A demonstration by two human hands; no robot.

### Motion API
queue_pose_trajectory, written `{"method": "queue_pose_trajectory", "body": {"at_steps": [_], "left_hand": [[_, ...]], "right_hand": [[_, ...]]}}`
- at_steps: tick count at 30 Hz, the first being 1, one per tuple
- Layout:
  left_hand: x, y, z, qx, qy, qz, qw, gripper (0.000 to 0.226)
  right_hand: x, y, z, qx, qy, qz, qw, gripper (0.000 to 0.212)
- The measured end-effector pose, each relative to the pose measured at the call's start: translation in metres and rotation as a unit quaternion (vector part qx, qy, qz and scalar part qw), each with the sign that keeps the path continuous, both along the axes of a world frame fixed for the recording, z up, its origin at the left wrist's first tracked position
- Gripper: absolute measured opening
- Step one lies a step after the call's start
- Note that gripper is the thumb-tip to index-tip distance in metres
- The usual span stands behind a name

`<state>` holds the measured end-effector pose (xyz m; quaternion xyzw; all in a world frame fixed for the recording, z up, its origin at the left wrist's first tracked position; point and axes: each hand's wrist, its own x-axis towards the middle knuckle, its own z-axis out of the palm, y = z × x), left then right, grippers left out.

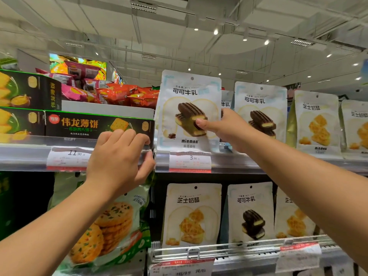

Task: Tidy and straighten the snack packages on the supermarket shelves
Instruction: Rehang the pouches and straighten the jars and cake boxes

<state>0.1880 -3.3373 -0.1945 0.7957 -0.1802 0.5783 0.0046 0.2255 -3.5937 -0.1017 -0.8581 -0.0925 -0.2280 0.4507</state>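
A white cocoa-milk biscuit pouch [189,108] stands upright at the front of the upper shelf. My right hand [223,128] pinches its right edge, thumb across the printed chocolate biscuit and fingers behind. A second identical pouch [260,108] stands to its right, then cheese-flavour pouches [316,120]. My left hand [121,158] grips the clear front rail of the upper shelf [25,154], fingers curled over its top beside a dark green cracker box [93,125].
More green cracker boxes [25,90] stack at the far left, with red and pink crisp bags [123,95] behind them. The lower shelf holds a green vegetable-biscuit bag [111,224] and white pouches [192,214]. Price tags [190,161] hang on the rails.
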Motion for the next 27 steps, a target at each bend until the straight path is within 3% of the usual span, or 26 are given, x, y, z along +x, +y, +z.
{"method": "queue_pose_trajectory", "body": {"at_steps": [3,7,10,13,16,19,23,27], "left_hand": [[-0.001,0.000,0.000,-0.005,0.003,-0.001,1.000,0.033],[-0.003,-0.003,-0.001,-0.023,0.013,-0.004,1.000,0.033],[-0.003,-0.009,-0.002,-0.066,0.020,-0.017,0.997,0.032],[-0.008,-0.016,-0.019,-0.087,0.004,-0.059,0.994,0.037],[-0.018,-0.034,-0.065,0.035,-0.034,-0.159,0.986,0.037],[-0.019,-0.060,-0.109,0.120,0.082,-0.189,0.971,0.043],[-0.006,-0.082,-0.121,-0.010,0.209,-0.106,0.972,0.066],[0.008,-0.094,-0.106,-0.151,0.300,-0.072,0.939,0.070]], "right_hand": [[-0.021,-0.005,-0.013,-0.036,-0.085,-0.052,0.994,0.087],[-0.055,-0.019,-0.069,-0.172,-0.249,-0.069,0.951,0.053],[-0.056,-0.034,-0.112,-0.272,-0.272,-0.059,0.921,0.045],[-0.047,-0.044,-0.134,-0.328,-0.280,-0.054,0.901,0.055],[-0.039,-0.044,-0.143,-0.340,-0.318,-0.081,0.881,0.056],[-0.036,-0.038,-0.148,-0.303,-0.347,-0.100,0.882,0.053],[-0.035,-0.031,-0.150,-0.253,-0.378,-0.106,0.884,0.051],[-0.035,-0.034,-0.151,-0.268,-0.370,-0.106,0.883,0.052]]}}
